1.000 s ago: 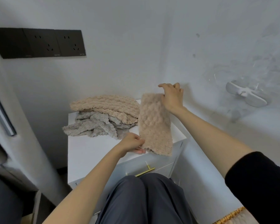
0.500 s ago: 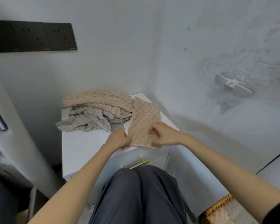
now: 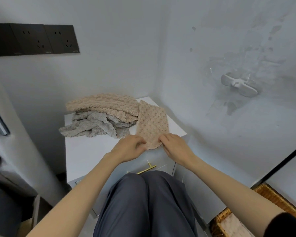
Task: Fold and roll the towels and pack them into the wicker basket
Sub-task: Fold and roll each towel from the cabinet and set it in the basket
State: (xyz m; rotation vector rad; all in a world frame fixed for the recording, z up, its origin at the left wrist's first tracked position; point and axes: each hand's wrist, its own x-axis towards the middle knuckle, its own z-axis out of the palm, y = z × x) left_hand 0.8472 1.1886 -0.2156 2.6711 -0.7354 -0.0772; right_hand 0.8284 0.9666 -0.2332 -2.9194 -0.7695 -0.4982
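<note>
From the head camera, the only view I have, the long folded beige bubble-textured towel strip lies flat on the right half of the white cabinet top. Its far end reaches toward the corner of the walls and its near end sits at the front edge. Both hands are at that near end. The left hand has its fingers curled onto the near-left corner, and the right hand pinches the near-right corner with bent fingers. Neither hand is spread flat, and each grips towel and nothing else.

Just left of the strip, touching its long side, is a loose heap: a rumpled beige plush towel lying on top of a crumpled grey plush towel. The woven wicker basket stands on the floor at my lower right, well apart from the cabinet. Something pale shows inside it, but I cannot tell what.

I judge the fold done and the roll about to start from this near end. The cloth looks light, thick and limp, so it will sag if lifted by one corner and spring open if released. I would hold both near corners, turn the edge over tightly, and press down while rolling away, keeping the sides even. The pile is grippy rather than slick, so slipping is unlikely. The strip may drag the neighbouring heap along.

A brass drawer handle shows below the hands, above dark grey trousered knees.
</note>
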